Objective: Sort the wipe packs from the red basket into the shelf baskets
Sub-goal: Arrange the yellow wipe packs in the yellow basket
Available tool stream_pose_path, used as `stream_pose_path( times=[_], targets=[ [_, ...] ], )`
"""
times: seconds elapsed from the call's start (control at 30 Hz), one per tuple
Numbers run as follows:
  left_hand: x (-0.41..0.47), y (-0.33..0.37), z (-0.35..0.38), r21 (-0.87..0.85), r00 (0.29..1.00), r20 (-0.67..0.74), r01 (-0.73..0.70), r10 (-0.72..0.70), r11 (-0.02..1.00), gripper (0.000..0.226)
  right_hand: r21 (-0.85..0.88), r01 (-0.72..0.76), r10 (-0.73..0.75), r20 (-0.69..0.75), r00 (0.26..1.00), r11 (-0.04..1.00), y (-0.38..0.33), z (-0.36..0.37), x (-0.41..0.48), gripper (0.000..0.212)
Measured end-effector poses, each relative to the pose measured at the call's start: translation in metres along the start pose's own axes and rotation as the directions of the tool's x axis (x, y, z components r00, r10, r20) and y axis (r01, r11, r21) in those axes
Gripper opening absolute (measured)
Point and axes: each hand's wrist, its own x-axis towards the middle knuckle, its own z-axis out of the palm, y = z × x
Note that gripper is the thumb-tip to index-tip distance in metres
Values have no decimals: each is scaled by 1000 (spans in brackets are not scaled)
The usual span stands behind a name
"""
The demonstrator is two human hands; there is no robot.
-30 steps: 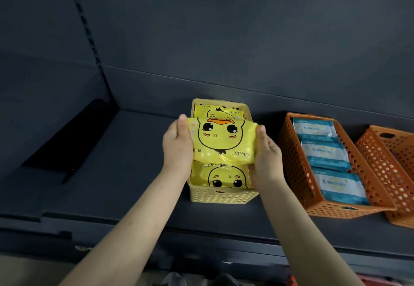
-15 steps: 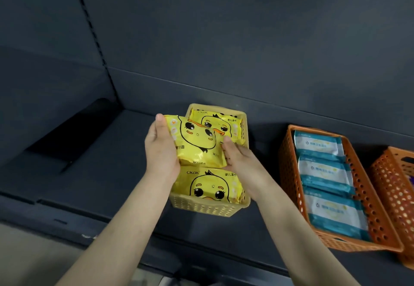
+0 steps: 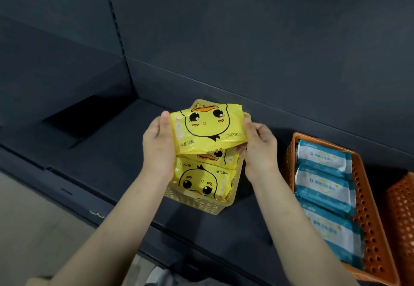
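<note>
Both hands are on one yellow wipe pack, a soft, glossy foil pillow with crinkly seams and a cartoon duck face printed upside down. The left hand pinches its short edge at 9 o'clock, thumb on top. The right hand pinches the opposite edge at 3 o'clock, thumb on top and fingers curled underneath. The pack is tilted a little and sits just above the far half of the yellow basket, near the middle of the frame; can't tell whether it touches the packs below.

That basket is a small rectangular plastic one with rows of tiny holes in its walls. Inside it, a front duck pack lies flat at the 6 o'clock end, and a middle duck pack peeks out from under the held one.

Over at 4 o'clock there's a long orange basket, perforated plastic with bigger round holes, holding a row of teal-and-white packs that are matte and puffy. A second orange basket is cut off by the frame edge at 3 o'clock.

Everything sits on a dark shelf that's smooth and flat, with a dark back panel at 12 o'clock.
</note>
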Motion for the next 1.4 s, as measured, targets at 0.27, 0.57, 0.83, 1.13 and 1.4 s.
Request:
stream_pose_path(
  times=[0.27,0.57,0.83,1.13,1.4],
  targets=[
    [-7,-6,-22,354,940,341,-117,-12,928,16,289,-381,237,429,872,878,-4,2,6,43],
    [27,-8,-54,397,967,223,25,-123,918,28,-666,152,326,535,779,730,-20,5,29,49],
    [57,-8,-24,460,893,383,37,-236,887,52,-824,455,583,563,585,339,3,41,21,43],
    [64,-22,-14,554,808,498,-17,-315,832,56,-813,571,148,583,799,116,41,17,-11,31],
    [68,-15,-34,698,670,628,-261,-396,667,73,-847,531,129,525,842,-24,9,-1,-14,46]
  ],
)
